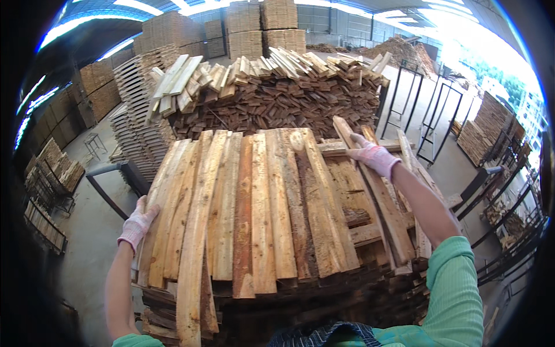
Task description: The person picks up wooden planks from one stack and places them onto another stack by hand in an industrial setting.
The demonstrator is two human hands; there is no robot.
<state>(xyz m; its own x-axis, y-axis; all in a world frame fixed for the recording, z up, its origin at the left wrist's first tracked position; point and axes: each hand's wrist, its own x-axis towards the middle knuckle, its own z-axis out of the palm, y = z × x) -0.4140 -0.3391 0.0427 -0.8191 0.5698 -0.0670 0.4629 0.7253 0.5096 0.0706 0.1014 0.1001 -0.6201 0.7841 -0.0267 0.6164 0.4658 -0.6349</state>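
A row of rough, pale wooden planks [254, 208] lies side by side on top of a tall stack in front of me. My left hand [137, 224], in a pink-and-white work glove, presses against the left edge of the outermost plank. My right hand [373, 155], also gloved, rests on a long plank [376, 196] at the right side of the stack, fingers laid over its far end. Both forearms reach in from below; the right arm wears a green sleeve.
A big loose heap of short boards [272, 92] rises just behind the stack. Neat pallets of stacked timber [139, 115] stand at the left and far back. Black metal frames [428, 115] stand at the right on the concrete floor [87, 231], near more wood piles.
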